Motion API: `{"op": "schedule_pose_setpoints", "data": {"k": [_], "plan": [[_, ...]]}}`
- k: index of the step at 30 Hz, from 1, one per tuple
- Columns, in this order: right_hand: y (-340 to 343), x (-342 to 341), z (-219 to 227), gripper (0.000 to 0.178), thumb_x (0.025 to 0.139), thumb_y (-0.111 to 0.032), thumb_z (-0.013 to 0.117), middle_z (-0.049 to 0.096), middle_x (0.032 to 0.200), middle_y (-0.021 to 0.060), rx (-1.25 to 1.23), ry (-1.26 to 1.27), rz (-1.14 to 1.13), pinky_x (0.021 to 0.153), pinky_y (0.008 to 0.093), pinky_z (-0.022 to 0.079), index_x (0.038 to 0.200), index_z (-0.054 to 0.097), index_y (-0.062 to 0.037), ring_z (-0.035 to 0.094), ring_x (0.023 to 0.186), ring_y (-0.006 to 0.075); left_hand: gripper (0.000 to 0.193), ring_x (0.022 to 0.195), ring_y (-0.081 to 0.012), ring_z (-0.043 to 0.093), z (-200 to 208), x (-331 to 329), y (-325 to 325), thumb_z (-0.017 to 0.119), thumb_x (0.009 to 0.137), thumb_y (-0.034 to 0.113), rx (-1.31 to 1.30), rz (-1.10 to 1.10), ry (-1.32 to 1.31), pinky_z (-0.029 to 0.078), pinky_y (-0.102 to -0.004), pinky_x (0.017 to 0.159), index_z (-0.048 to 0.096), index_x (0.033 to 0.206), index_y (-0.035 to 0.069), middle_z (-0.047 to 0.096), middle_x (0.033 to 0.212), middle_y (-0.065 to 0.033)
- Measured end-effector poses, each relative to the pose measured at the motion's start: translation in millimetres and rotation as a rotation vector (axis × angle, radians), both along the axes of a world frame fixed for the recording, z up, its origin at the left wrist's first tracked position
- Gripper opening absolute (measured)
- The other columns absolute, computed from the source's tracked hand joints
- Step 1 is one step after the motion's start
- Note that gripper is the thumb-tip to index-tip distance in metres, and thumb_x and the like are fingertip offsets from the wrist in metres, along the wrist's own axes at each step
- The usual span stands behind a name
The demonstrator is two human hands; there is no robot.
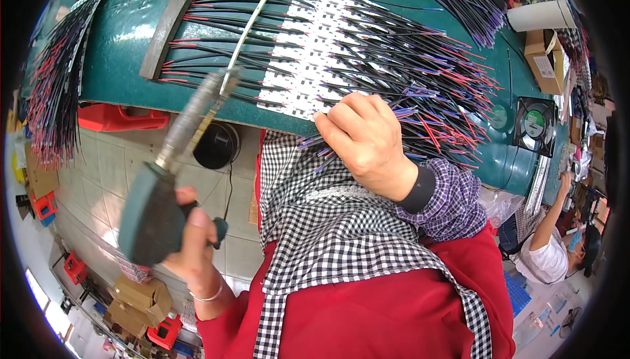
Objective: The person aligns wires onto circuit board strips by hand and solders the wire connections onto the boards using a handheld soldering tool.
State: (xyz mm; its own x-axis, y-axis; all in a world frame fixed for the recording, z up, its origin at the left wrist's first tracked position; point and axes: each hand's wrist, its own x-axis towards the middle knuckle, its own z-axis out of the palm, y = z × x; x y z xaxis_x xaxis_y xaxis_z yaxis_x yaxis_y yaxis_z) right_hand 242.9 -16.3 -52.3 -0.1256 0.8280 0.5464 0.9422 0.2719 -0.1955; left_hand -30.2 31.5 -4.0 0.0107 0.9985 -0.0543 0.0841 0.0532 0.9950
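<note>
My left hand (197, 234) grips the dark green handle of a soldering gun (147, 208), whose metal barrel tilts up toward the bench; the gun is blurred by motion. A cream-coloured tube (252, 21) runs up from its tip across the wires. My right hand (364, 139) is closed at the near right corner of a white circuit board panel (308, 50), its fingertips beside the panel's edge. Black wires (413, 63) with red and purple ends fan out from the panel on both sides. Some come out under my right hand; the ends inside its fingers are hidden.
A dark bar (172, 27) lies across the green bench (121, 37), left of the panel. More wired panels (56, 90) hang over the left edge. A small fan (535, 123) and a cardboard box (545, 63) are at the right. Another person (548, 251) works at the far right.
</note>
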Motion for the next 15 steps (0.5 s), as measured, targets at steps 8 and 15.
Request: {"op": "schedule_pose_setpoints", "data": {"k": [8,15], "plan": [[-14,25,51,0.048,0.074,-0.003,0.067,0.056,0.080,0.0062,-0.044,0.178,0.009,0.064,0.0369,0.047,0.121,0.070,-0.0016,0.058,0.073,0.0240,0.029,0.056,-0.0085,0.047,0,-38,152,0.062,0.099,0.009,-0.155,-0.253,-0.324,0.035,-0.0224,0.045,0.061,0.120,-0.010,0.065,0.110,-0.0189],[-17,112,138,0.031,0.091,0.010,0.061,0.073,0.114,0.0201,0.078,0.104,-0.393,0.089,0.0349,0.057,0.119,0.069,0.0016,0.073,0.104,0.0315,0.027,0.059,-0.0097,0.052,-42,-39,270,0.063,0.102,0.016,-0.525,-0.373,-0.442,0.040,-0.0200,0.048,0.065,0.113,-0.009,0.070,0.100,-0.0174]]}}
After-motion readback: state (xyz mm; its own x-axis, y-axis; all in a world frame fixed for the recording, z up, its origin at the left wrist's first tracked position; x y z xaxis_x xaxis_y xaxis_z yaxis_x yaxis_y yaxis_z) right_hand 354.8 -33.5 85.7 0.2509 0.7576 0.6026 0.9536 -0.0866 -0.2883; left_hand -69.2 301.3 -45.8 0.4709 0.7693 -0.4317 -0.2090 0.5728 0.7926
